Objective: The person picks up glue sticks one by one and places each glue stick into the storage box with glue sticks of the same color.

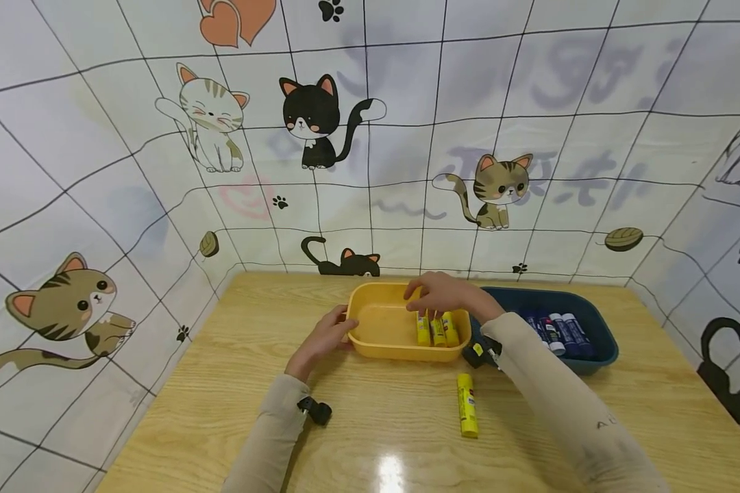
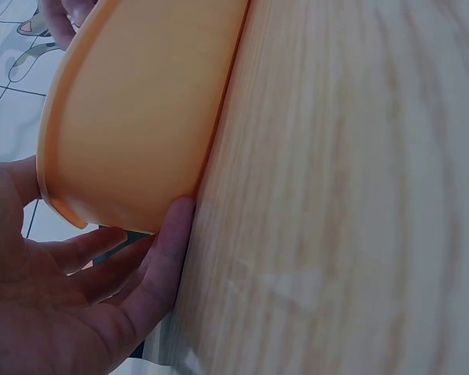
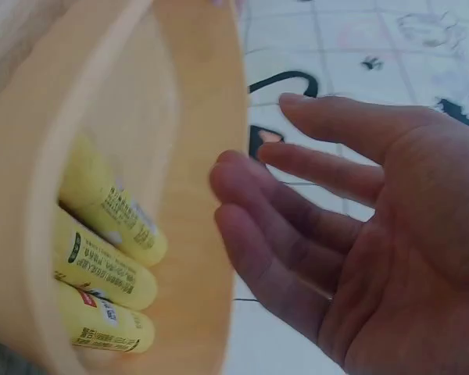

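My left hand (image 1: 328, 335) grips the left end of a yellow plastic bin (image 1: 382, 352). In the left wrist view, the thumb is at the bin's rim (image 2: 43, 148) and the fingers lie against its outer end. Three yellow glue sticks (image 3: 102, 266) lie side by side in the bin's right part. Over them hovers my right hand (image 1: 444, 293), its fingers loosely bent and nothing held, as the right wrist view shows. Another yellow glue stick (image 1: 467, 405) lies on the table in front of the bin.
A dark blue bin (image 1: 604, 342) stands right of the yellow one, partly behind my right forearm. Several dark blue glue sticks (image 1: 570, 332), some with white ends, lie inside. The wooden table (image 1: 253, 308) meets a cat-print cloth wall (image 1: 401, 205) at the back.
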`<state>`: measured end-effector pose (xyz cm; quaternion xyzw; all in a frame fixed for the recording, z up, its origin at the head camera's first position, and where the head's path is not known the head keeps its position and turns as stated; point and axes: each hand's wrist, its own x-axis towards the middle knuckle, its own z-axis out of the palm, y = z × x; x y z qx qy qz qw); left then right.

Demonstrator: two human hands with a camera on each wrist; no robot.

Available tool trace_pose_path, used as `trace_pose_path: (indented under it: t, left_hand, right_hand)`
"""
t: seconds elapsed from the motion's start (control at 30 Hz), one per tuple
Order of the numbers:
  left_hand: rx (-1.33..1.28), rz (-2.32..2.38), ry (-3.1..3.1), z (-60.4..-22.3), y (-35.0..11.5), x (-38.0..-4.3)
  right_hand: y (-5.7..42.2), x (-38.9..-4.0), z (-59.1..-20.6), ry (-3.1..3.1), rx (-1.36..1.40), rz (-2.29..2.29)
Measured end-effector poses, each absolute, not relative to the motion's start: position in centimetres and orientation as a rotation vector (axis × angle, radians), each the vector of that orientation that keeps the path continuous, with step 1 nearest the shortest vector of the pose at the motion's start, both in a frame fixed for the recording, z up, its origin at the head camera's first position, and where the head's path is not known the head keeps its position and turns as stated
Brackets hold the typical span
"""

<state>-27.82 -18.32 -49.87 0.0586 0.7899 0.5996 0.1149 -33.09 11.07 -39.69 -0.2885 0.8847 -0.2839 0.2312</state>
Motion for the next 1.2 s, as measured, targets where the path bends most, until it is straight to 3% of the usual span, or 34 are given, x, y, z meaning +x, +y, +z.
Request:
trace_pose_path:
  t: [0.3,0.63,1.2]
  left_hand:
    - [0.183,1.74,2.326,-50.4,-18.5,-27.8]
    - [0.207,1.734,2.34,-50.3,-18.9,-27.8]
    - [0.214,1.742,2.335,-50.1,-18.7,-27.8]
  right_hand:
    - [13.5,-27.2,-40.0,2.302,-0.989,-1.077]
    - [17.1,-22.1,-42.1,2.4,-0.974,-1.071]
    - [21.1,-20.3,-43.9,2.445,-0.86,-1.033]
